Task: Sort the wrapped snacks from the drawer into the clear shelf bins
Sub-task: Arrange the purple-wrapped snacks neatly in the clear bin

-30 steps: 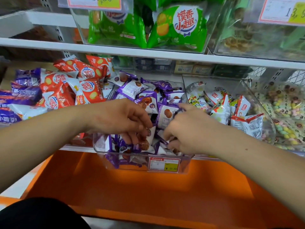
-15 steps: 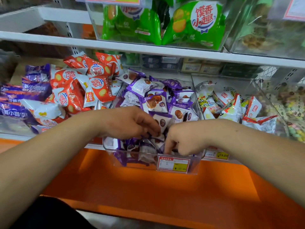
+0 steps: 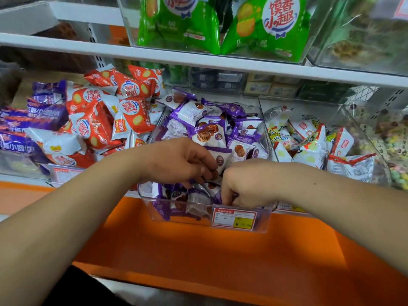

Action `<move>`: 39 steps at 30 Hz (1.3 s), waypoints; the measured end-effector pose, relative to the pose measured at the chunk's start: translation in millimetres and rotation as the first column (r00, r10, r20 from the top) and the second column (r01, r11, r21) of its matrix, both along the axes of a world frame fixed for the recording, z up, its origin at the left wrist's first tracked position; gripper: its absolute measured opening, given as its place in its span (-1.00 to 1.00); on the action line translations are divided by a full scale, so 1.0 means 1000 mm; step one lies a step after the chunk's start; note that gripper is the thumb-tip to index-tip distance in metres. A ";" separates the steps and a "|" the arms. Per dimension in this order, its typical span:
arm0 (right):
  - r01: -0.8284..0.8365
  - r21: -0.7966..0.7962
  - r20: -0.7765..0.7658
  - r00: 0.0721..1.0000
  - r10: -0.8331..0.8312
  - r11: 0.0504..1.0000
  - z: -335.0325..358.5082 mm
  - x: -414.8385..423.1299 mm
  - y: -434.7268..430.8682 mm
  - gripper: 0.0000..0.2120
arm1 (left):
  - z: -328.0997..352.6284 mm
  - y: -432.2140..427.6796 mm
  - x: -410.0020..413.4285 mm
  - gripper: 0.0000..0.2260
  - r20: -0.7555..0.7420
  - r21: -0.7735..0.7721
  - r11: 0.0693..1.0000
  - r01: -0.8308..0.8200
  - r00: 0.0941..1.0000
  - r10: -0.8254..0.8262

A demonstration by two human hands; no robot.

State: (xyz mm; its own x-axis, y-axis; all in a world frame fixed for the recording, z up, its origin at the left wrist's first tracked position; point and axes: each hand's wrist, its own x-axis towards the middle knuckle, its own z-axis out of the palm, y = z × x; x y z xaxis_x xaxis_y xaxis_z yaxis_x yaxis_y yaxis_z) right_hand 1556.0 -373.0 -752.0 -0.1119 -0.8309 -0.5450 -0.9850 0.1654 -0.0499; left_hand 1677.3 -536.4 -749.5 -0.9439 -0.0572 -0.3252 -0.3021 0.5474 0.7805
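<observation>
Though close, right hand [image 3: 247,184] half hidden

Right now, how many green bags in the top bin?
2 green bags: one left, one right, side by side in the top bin; others may sit hidden behind.

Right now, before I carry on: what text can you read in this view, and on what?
"馍香小趣": green snack bags in the upper bin.
"馍香小趣": orange snack bags left of the purple wrapped snacks.
The price tag on the clear bin front: too blurred to read.
Print on the purple wrapped snacks: too small.
Print on the white-and-red packs: blurred.
</observation>
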 end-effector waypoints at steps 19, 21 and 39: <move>0.370 -0.251 0.255 0.917 -0.307 0.895 0.003 -0.015 -0.008 -0.76 | 0.001 0.008 0.006 -0.65 0.286 -0.099 0.988 0.119 0.954 -0.087; 0.376 -0.238 0.289 0.908 -0.305 0.895 0.004 -0.014 -0.006 -0.78 | -0.003 0.009 0.007 -0.67 0.259 -0.047 0.997 0.068 0.964 -0.053; 0.608 -0.129 0.651 0.648 -0.395 0.784 0.003 -0.008 0.007 -0.63 | 0.003 -0.001 0.013 -0.92 -0.076 -0.189 0.981 -0.033 0.997 0.019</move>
